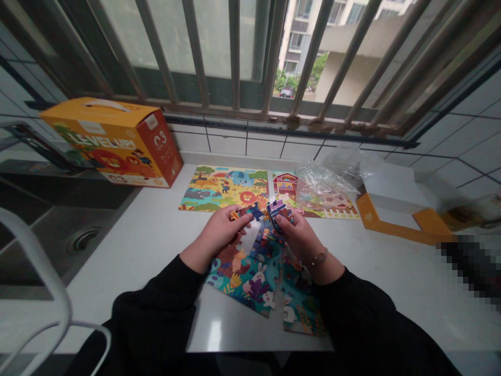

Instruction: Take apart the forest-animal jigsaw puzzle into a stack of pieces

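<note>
My left hand (230,223) pinches a puzzle piece (256,211) with dark blue and orange print between thumb and fingers. Close beside it, my right hand (299,235) grips a small stack of puzzle pieces (277,210), the top one purple and dark blue. Both hands are held over a partly joined puzzle (250,282) that shows a white rabbit on teal and brown ground. A second joined section (299,308) lies to its right, with a gap between them. My right forearm covers some of that section, and the hands hide the puzzle's upper part.
Behind lie a yellow safari picture (227,188) and a farm picture (344,209), the latter partly under clear plastic wrap (332,175). An orange box (113,143) stands back left by a sink (35,230). An open box (403,214) sits right; a white cable (55,271) hangs front left.
</note>
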